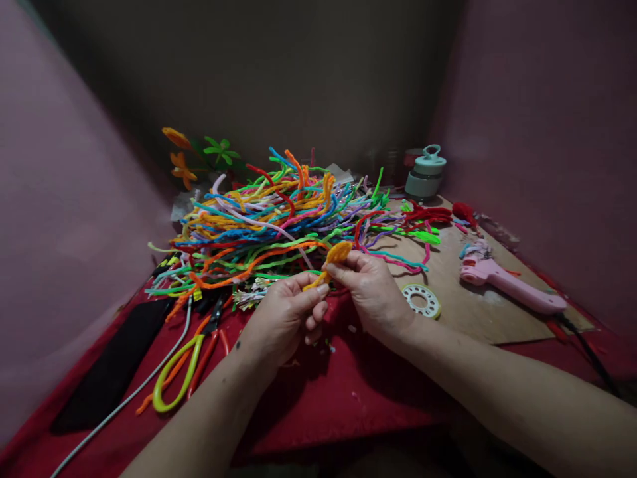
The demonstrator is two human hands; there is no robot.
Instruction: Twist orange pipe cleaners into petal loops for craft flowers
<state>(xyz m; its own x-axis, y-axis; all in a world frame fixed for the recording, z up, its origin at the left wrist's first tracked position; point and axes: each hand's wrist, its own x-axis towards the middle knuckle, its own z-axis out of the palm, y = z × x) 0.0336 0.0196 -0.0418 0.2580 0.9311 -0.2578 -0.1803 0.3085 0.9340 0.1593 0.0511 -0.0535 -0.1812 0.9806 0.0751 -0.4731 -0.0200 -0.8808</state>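
Between my two hands is an orange-yellow pipe cleaner (339,253), bent into a flat petal-like loop at its upper end. My right hand (371,292) pinches it just under the loop with thumb and finger. Lower down, my left hand (288,309) grips the tail of the same piece, its fingers curled and pressed together. Directly behind both hands lies a big heap of coloured pipe cleaners (259,226) in orange, blue, green, red and pale pink.
Right of my hands are a tape roll (434,304), a pink glue gun (517,285) on a brown board (468,315) and a teal-lidded jar (425,174). Left lie scissors (158,388) with yellow handles, a white cable (149,378) and a black flat object (114,365). Orange pipe-cleaner flowers (183,170) stand behind.
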